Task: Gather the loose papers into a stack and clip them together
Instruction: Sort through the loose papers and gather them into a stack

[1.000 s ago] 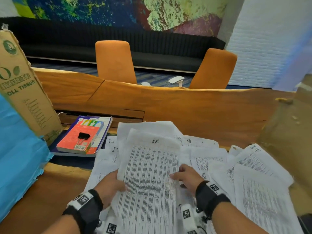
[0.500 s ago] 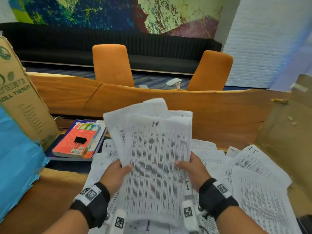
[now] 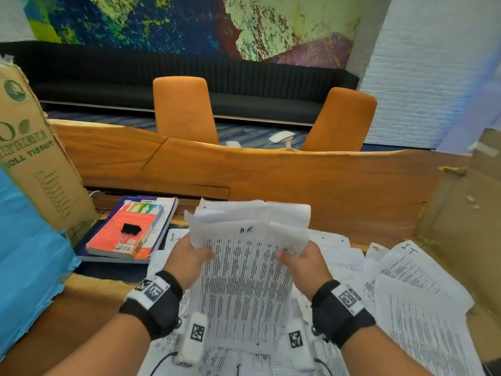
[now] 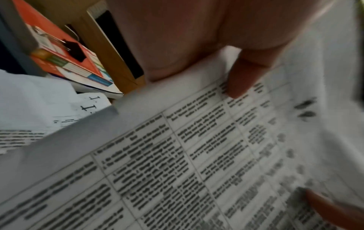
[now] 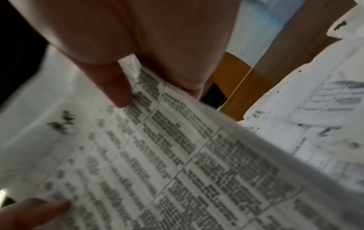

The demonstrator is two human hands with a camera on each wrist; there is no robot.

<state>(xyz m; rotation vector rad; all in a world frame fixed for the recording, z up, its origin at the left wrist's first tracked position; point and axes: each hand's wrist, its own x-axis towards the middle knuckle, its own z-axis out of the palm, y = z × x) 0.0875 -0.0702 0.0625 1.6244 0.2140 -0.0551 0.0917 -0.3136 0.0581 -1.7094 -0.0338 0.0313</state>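
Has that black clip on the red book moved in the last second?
No. The binder clip lies on the same spot of the red book; only the camera shifted.

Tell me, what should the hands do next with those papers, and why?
Probably tap the held papers on the table to even their edges. The left hand and right hand grip them by the sides, but the top corners stick out unevenly. More loose sheets still lie around, and the black clip waits on the red book.
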